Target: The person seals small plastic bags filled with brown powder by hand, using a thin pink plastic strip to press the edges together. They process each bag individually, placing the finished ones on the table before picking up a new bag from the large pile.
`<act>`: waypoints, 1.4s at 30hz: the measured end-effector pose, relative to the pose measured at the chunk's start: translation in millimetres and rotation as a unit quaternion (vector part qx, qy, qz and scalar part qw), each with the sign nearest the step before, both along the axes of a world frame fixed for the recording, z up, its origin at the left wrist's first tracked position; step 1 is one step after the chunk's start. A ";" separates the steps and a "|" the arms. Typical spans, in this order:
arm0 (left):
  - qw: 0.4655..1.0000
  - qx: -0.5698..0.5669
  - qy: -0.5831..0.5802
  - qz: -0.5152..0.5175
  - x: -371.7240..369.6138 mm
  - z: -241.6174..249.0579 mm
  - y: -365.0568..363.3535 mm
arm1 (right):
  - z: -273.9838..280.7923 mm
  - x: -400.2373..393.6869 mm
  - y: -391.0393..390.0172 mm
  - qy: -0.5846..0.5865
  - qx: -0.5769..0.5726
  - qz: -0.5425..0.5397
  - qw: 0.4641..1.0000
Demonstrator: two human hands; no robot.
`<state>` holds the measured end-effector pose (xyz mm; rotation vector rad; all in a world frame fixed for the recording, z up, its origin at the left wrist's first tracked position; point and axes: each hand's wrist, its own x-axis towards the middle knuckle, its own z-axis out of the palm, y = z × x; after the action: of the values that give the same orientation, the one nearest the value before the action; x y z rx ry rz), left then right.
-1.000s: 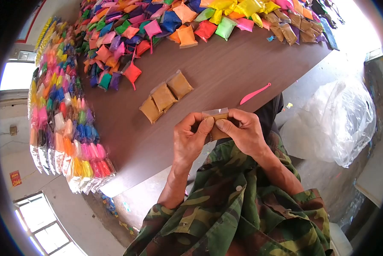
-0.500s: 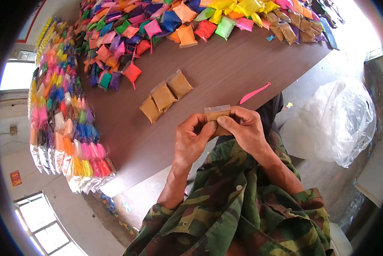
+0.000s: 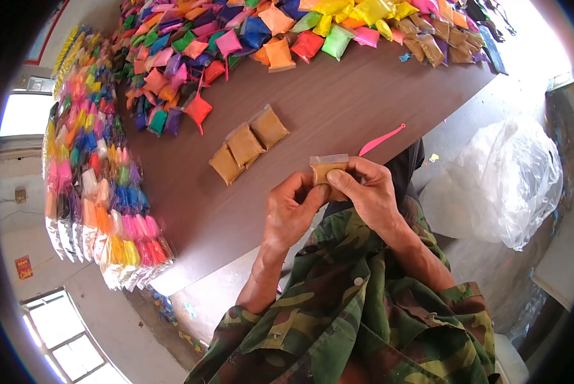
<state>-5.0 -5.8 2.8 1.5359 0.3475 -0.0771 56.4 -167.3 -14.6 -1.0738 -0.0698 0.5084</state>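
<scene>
Centre frame, fingers of the left hand [image 3: 288,214] and right hand [image 3: 375,200] pinch a brown bag [image 3: 326,171]; likely light, soft, slick, burstable; best held by its edges.

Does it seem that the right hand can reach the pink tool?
Probably yes: the pink tool lies uncovered near the right hand, though that hand holds a brown packet.

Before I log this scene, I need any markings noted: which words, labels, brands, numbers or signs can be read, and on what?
No text can be read anywhere.
Red wall sign: marks too small and blurred to read.
Held brown packet: no readable print.
</scene>
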 end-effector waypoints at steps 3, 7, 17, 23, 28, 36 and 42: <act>1.000 -0.013 0.008 0.000 1.1 2.8 -0.8 | -4.8 2.9 -2.6 -0.008 -0.006 0.007 1.000; 0.999 -0.035 -0.005 0.005 2.4 4.8 -4.6 | 1.5 4.8 -2.1 0.001 0.019 -0.006 1.000; 1.000 -0.015 0.001 -0.010 2.4 -0.2 -0.5 | -1.6 1.6 -1.5 0.008 0.046 -0.009 0.999; 1.000 -0.010 0.016 0.008 4.3 9.4 -6.7 | -0.1 -0.6 4.0 0.020 0.051 -0.024 0.998; 1.000 0.000 0.012 -0.014 2.8 -0.5 2.8 | 5.1 0.8 3.8 0.014 0.019 -0.008 1.000; 0.998 0.013 0.046 -0.038 8.5 6.9 10.6 | 2.4 3.3 2.3 0.011 -0.010 -0.014 1.000; 0.999 0.006 0.035 -0.017 11.8 9.7 1.5 | -1.9 1.0 0.6 0.007 0.027 -0.015 0.999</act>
<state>6.9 -4.4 12.5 1.5534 0.3773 -0.1554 57.4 -166.7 -16.4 -1.0166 -0.0544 0.4855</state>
